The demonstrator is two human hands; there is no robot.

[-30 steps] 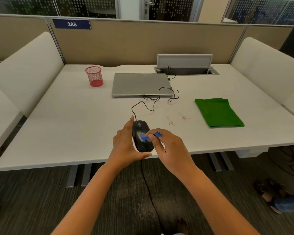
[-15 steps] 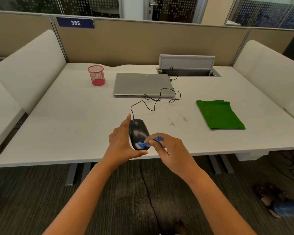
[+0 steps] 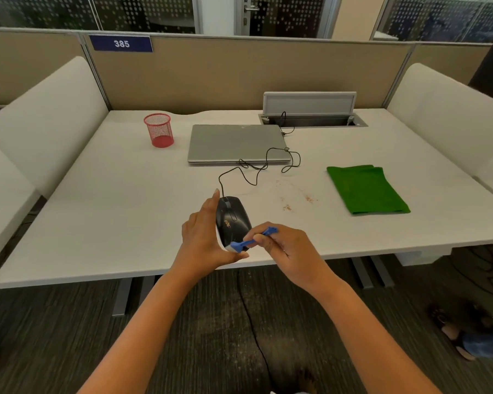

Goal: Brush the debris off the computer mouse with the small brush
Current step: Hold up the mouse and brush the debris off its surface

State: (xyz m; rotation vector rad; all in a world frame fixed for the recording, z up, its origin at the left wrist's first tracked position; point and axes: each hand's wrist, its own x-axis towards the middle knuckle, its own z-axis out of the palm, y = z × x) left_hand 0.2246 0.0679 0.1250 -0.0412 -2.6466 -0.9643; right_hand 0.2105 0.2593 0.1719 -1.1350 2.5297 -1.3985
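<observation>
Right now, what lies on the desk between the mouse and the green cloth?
In the head view, only reddish crumbs on bare desk between mouse and cloth.

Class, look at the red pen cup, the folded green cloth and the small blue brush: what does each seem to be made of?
Red mesh pen cup: probably painted wire mesh, since the desk shows through its walls. Folded green cloth: soft matte fabric, with layered edges lying flat. Small blue brush, in the right hand: likely moulded plastic, uniform in colour; its bristle material is too small to tell.

Both forearms bare to lower frame edge — no sleeves. Left hand (image 3: 204, 237), right hand (image 3: 289, 250) — ungloved.
</observation>
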